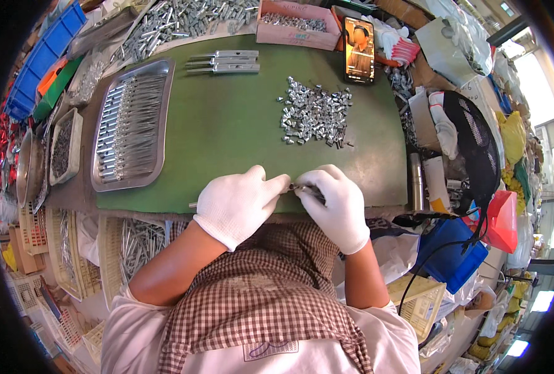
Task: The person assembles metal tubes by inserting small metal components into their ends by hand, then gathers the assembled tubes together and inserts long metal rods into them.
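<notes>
Two gloved hands — left hand (238, 204), right hand (334, 202) — pinch one metal rod (305, 189) (three spare rods (225, 62))

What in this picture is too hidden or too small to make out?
- Part between the left hand and right hand: head view, mostly covered by gloved fingers, too small to identify.
- Metal pieces on the green mat: too small to tell their shape.
- Tray contents: thin rods, details blurred.

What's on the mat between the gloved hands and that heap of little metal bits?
Nothing: the head view shows bare green mat between the hands and the heap.
</notes>
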`<state>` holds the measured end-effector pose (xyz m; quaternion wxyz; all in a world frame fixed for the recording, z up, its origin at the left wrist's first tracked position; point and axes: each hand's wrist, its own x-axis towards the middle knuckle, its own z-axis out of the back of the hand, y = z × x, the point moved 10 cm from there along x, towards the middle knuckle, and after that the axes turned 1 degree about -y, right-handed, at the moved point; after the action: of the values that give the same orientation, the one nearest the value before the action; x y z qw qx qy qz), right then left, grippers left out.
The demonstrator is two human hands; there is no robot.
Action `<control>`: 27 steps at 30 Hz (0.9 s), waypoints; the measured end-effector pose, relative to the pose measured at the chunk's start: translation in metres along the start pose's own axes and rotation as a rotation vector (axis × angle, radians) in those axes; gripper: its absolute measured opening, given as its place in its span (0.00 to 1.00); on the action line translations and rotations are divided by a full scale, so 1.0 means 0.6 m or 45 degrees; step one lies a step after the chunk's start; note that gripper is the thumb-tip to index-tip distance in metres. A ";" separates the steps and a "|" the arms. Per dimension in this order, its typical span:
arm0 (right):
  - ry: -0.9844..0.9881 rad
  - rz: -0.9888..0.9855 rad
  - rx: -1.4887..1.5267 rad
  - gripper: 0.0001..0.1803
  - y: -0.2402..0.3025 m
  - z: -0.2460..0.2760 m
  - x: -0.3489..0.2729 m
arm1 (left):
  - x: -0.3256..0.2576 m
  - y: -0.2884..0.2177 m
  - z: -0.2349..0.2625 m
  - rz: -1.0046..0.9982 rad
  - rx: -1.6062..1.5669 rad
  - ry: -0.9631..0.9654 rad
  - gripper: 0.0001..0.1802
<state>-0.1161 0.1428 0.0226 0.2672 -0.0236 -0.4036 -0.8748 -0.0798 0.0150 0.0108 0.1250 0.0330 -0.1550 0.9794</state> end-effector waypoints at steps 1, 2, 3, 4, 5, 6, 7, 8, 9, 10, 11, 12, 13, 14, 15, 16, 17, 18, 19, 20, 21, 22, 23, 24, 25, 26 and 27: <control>-0.002 0.024 -0.069 0.06 0.004 -0.004 -0.001 | -0.001 -0.001 0.001 -0.005 0.005 -0.003 0.12; -0.004 0.048 -0.139 0.06 0.006 -0.008 -0.002 | -0.001 -0.002 0.001 -0.009 0.006 -0.008 0.12; -0.012 0.076 -0.201 0.06 0.009 -0.010 -0.003 | -0.002 -0.002 0.002 -0.012 0.001 -0.017 0.12; -0.018 0.079 -0.205 0.06 0.010 -0.010 -0.003 | -0.002 -0.003 0.003 -0.016 -0.004 -0.026 0.12; -0.005 0.078 -0.193 0.06 0.010 -0.013 -0.004 | -0.002 -0.003 0.003 -0.019 -0.003 -0.028 0.12; 0.009 0.077 -0.182 0.06 0.011 -0.016 -0.004 | -0.002 -0.004 0.003 -0.022 0.002 -0.027 0.13; -0.021 0.059 -0.209 0.06 0.009 -0.013 -0.003 | -0.001 -0.005 0.002 -0.025 0.006 -0.026 0.13; -0.023 0.060 -0.209 0.06 0.009 -0.013 -0.002 | -0.002 -0.004 0.003 -0.026 0.007 -0.027 0.13; -0.001 0.026 -0.170 0.06 0.005 -0.015 0.000 | -0.002 -0.004 0.002 -0.026 0.012 -0.020 0.13; 0.021 -0.008 -0.131 0.07 0.000 -0.018 0.001 | -0.002 -0.004 0.001 -0.027 0.016 -0.014 0.13; 0.018 -0.008 -0.133 0.07 0.001 -0.018 0.001 | -0.002 -0.004 0.001 -0.030 0.017 -0.015 0.13; 0.037 -0.043 -0.121 0.07 -0.004 -0.021 0.001 | -0.003 -0.005 0.002 -0.036 0.018 -0.024 0.14; 0.055 -0.078 -0.109 0.08 -0.008 -0.024 0.001 | -0.003 -0.004 0.003 -0.043 0.020 -0.034 0.15; 0.055 -0.078 -0.111 0.08 -0.008 -0.024 0.001 | -0.004 -0.004 0.002 -0.043 0.018 -0.034 0.15; 0.060 -0.082 -0.124 0.09 -0.007 -0.025 0.000 | -0.004 -0.004 -0.001 -0.051 0.052 -0.026 0.16; 0.064 -0.085 -0.137 0.10 -0.008 -0.026 0.000 | -0.005 -0.005 -0.003 -0.059 0.087 -0.018 0.16; 0.062 -0.085 -0.137 0.10 -0.009 -0.026 -0.001 | -0.005 -0.004 -0.004 -0.060 0.088 -0.018 0.16; 0.044 -0.072 -0.107 0.09 -0.010 -0.026 -0.001 | -0.005 -0.004 -0.006 -0.079 0.115 -0.006 0.17; 0.025 -0.058 -0.075 0.08 -0.010 -0.024 0.000 | -0.006 -0.006 -0.008 -0.096 0.144 0.007 0.18; 0.024 -0.055 -0.073 0.08 -0.007 -0.022 0.003 | -0.004 -0.008 -0.005 -0.095 0.147 0.005 0.18; -0.028 -0.051 0.057 0.06 -0.001 -0.013 0.009 | -0.001 -0.009 -0.006 -0.083 0.147 0.048 0.18; -0.079 -0.045 0.189 0.05 0.003 -0.006 0.015 | 0.000 -0.009 -0.008 -0.071 0.147 0.090 0.17; -0.083 -0.041 0.193 0.05 0.006 -0.010 0.022 | 0.001 -0.010 -0.007 -0.071 0.154 0.088 0.17; -0.106 -0.184 0.609 0.03 -0.009 -0.022 0.029 | 0.001 -0.011 -0.009 -0.076 0.159 0.108 0.17; -0.124 -0.326 1.026 0.04 -0.024 -0.035 0.031 | 0.001 -0.012 -0.011 -0.082 0.165 0.129 0.16; -0.075 -0.611 1.366 0.15 -0.058 -0.070 0.021 | 0.001 -0.010 -0.012 -0.087 0.171 0.126 0.16; -0.146 -0.526 1.628 0.20 -0.058 -0.075 0.027 | 0.002 -0.013 -0.010 -0.105 0.175 0.105 0.16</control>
<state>-0.1388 0.1214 -0.0277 0.0337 0.1705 -0.8518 -0.4941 -0.0790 0.0244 0.0077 0.1691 0.0074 -0.0807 0.9823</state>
